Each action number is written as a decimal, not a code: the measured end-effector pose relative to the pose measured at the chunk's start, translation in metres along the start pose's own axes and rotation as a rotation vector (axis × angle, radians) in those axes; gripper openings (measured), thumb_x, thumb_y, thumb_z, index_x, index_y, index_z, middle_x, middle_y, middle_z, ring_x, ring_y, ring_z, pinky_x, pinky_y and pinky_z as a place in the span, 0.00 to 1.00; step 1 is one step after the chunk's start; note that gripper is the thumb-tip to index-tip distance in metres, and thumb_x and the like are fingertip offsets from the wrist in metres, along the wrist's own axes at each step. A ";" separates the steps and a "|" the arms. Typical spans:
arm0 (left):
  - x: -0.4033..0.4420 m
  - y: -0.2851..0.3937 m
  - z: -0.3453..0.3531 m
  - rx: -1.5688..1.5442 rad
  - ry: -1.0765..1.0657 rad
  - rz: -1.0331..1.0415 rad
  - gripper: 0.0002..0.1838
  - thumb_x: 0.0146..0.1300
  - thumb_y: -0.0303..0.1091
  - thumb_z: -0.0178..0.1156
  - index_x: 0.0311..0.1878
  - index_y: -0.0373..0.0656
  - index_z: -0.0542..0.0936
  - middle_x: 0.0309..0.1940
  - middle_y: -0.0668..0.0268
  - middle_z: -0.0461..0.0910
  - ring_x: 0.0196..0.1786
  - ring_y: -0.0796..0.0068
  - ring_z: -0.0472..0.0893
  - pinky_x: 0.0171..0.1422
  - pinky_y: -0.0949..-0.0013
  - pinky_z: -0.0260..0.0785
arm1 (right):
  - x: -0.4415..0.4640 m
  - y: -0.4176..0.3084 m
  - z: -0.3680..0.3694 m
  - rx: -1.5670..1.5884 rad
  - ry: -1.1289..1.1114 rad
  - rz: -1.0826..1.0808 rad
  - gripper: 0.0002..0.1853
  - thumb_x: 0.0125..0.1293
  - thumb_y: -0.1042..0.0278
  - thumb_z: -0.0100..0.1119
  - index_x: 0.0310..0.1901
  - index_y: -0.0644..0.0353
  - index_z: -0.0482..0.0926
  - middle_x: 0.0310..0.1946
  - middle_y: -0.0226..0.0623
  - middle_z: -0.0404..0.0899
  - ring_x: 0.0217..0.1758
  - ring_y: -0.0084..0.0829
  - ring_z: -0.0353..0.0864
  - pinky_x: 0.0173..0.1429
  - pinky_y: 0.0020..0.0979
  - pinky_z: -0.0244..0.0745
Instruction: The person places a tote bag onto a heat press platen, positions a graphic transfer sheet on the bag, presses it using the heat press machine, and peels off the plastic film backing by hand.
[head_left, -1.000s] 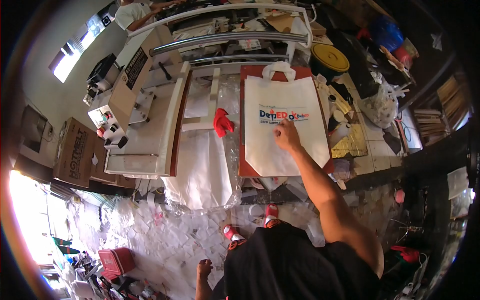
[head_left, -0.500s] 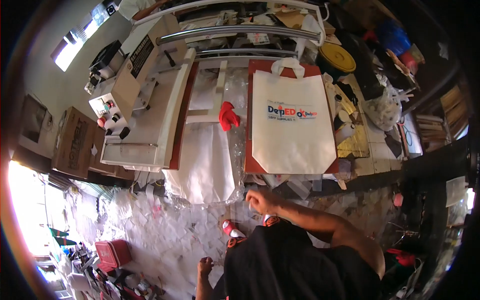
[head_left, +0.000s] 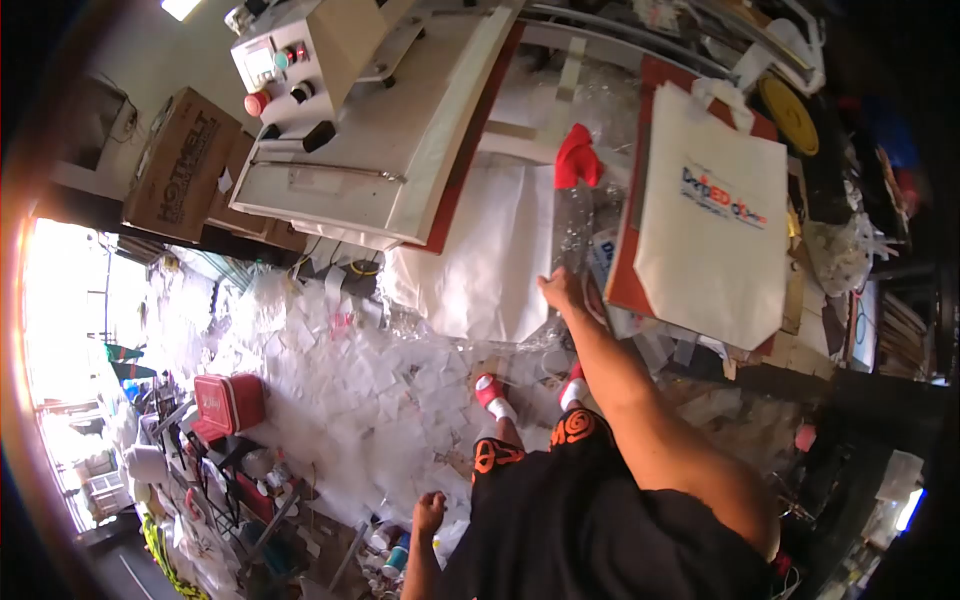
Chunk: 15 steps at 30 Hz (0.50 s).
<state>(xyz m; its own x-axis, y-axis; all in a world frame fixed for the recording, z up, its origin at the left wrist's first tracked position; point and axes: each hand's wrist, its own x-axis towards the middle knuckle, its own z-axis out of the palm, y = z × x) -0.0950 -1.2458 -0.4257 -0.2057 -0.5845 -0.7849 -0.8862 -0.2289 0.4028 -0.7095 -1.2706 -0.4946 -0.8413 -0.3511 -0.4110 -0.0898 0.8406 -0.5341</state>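
My right hand [head_left: 557,288] reaches forward to the right edge of a stack of plain white bags [head_left: 480,250] lying in clear plastic wrap. Its fingers are bent together at that edge; whether they grip a bag or the plastic is too small to tell. My left hand [head_left: 428,512] hangs low at my side, fingers curled in, with nothing visible in it. Just beyond the right hand lies a red cloth or glove [head_left: 577,158]. To the right, a white printed tote bag [head_left: 715,215] lies flat on a red-brown board [head_left: 628,265].
A heat-press-like machine [head_left: 370,170] with knobs stands at the left of the worktable. A cardboard box [head_left: 178,165] sits farther left. Scraps of white material [head_left: 360,420] cover the floor, and a red cooler [head_left: 230,402] stands there. A yellow round lid [head_left: 788,115] is at the back right.
My right hand has moved forward from in front of the table to the edge of the white bags. My view has turned left and down. The left hand still hangs low.
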 end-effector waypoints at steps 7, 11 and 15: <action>-0.038 -0.108 -0.034 -0.095 -0.115 -0.237 0.17 0.68 0.38 0.56 0.44 0.30 0.83 0.35 0.56 0.86 0.33 0.67 0.86 0.39 0.67 0.80 | 0.010 0.024 0.062 0.332 0.144 0.138 0.20 0.51 0.55 0.73 0.31 0.69 0.82 0.29 0.51 0.85 0.32 0.46 0.85 0.39 0.41 0.79; -0.002 -0.086 -0.054 -0.137 -0.121 -0.354 0.17 0.68 0.38 0.56 0.46 0.32 0.81 0.36 0.57 0.86 0.33 0.69 0.85 0.36 0.67 0.79 | -0.013 0.008 0.029 0.590 0.162 0.134 0.14 0.50 0.64 0.73 0.31 0.65 0.83 0.27 0.41 0.85 0.29 0.31 0.83 0.36 0.34 0.77; 0.075 -0.002 -0.068 -0.510 -0.277 -0.289 0.34 0.70 0.59 0.52 0.66 0.40 0.68 0.54 0.55 0.79 0.50 0.58 0.82 0.52 0.52 0.76 | -0.116 -0.056 -0.057 1.057 -0.322 0.178 0.15 0.56 0.66 0.71 0.41 0.65 0.82 0.35 0.33 0.84 0.35 0.25 0.81 0.39 0.27 0.76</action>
<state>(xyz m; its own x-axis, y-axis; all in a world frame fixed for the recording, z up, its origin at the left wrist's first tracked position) -0.0802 -1.3425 -0.4534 -0.1485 -0.2374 -0.9600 -0.6271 -0.7280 0.2770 -0.6372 -1.2535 -0.3743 -0.6060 -0.4801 -0.6343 0.6452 0.1698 -0.7449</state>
